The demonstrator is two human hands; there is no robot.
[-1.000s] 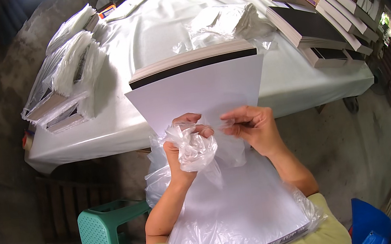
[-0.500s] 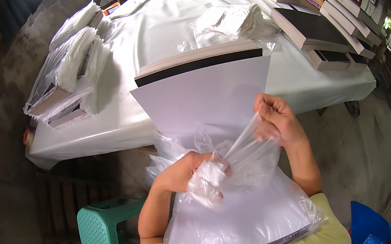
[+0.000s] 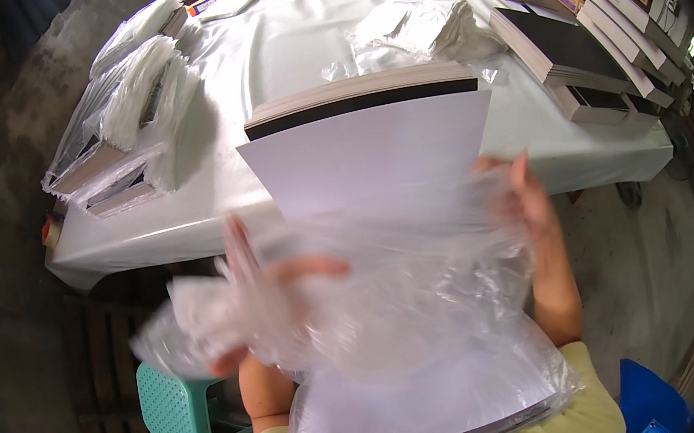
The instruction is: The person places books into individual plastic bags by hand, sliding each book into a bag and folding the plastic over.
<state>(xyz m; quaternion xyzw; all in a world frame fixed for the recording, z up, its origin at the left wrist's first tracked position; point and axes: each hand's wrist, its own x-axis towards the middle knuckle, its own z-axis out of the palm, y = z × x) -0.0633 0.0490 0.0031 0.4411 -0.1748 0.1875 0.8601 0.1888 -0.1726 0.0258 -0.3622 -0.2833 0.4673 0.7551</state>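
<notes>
A clear plastic bag (image 3: 427, 293) is stretched between my two hands, blurred by motion. My left hand (image 3: 275, 300) has its fingers spread apart, with bunched plastic draped across it and hanging to the left. At the bag's right side my right hand (image 3: 522, 198) is curled on the film, also blurred. Beyond the bag, a large white sheet (image 3: 374, 152) lies over a thick stack of boards (image 3: 366, 91) with a black one on top, at the table's near edge. Against my body rests a white panel (image 3: 433, 407) with a dark edge, wrapped in clear plastic.
Plastic-wrapped packs (image 3: 119, 115) are piled on the table's left. Folded plastic bags (image 3: 419, 30) lie behind the boards. Dark and pale boards (image 3: 561, 44) stand in stacks at the right. A green stool (image 3: 175, 406) is at lower left, a blue object (image 3: 654, 395) at lower right.
My left hand has swung left and spread its fingers, pulling the bunched plastic out wide. The right hand has shifted slightly right, and the bag now spreads across the white sheet's lower part.
</notes>
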